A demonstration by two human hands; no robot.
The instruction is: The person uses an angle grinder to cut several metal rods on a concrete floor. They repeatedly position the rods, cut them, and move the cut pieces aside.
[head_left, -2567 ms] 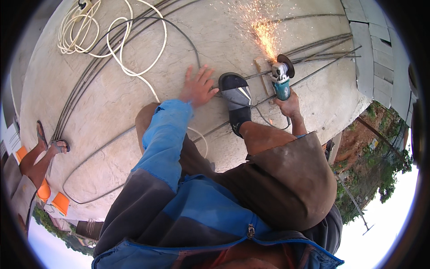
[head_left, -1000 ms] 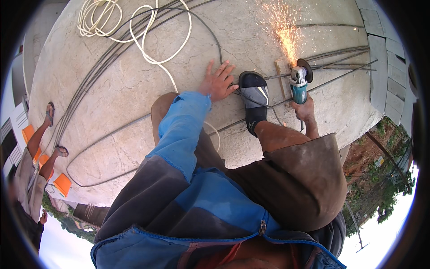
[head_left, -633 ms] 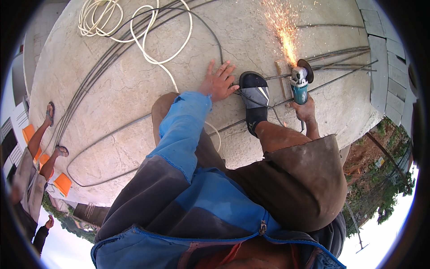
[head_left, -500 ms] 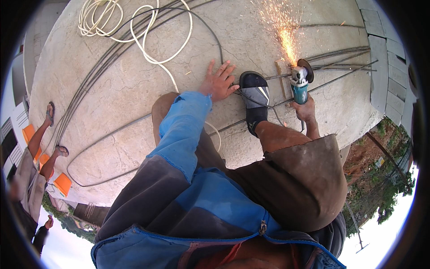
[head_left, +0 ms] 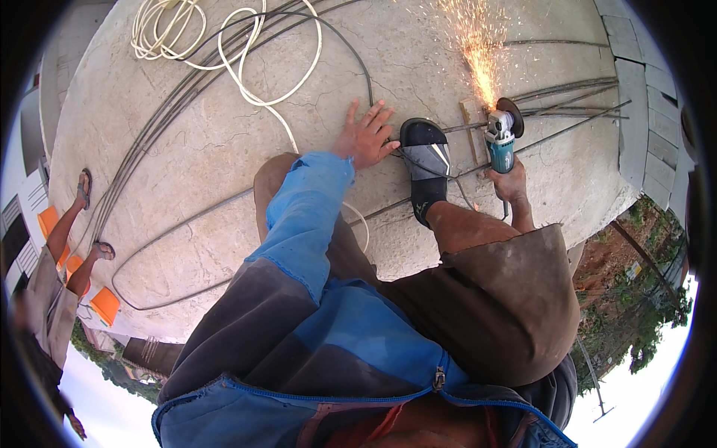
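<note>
My right hand (head_left: 509, 181) grips a teal angle grinder (head_left: 501, 140) whose disc (head_left: 512, 114) cuts a steel rod (head_left: 556, 93) over a small wooden block (head_left: 470, 128); sparks (head_left: 478, 52) fly up and away. My left hand (head_left: 365, 137) lies flat, fingers spread, on the concrete slab (head_left: 224, 164) next to a dark rod. My foot in a black and grey shoe (head_left: 426, 160) presses on the rods beside that hand. Blue sleeve (head_left: 306, 216) covers my left arm.
A white cable (head_left: 224, 45) lies coiled at the top left. Long bent steel rods (head_left: 149, 142) curve across the slab. Another person's legs in sandals (head_left: 82, 224) stand at the left edge. The slab ends at the right, with trees and red earth (head_left: 627, 299) far below.
The view has shifted slightly since the earliest frame. The grinder stays on the rod with sparks still flying; my left hand and foot keep their places.
</note>
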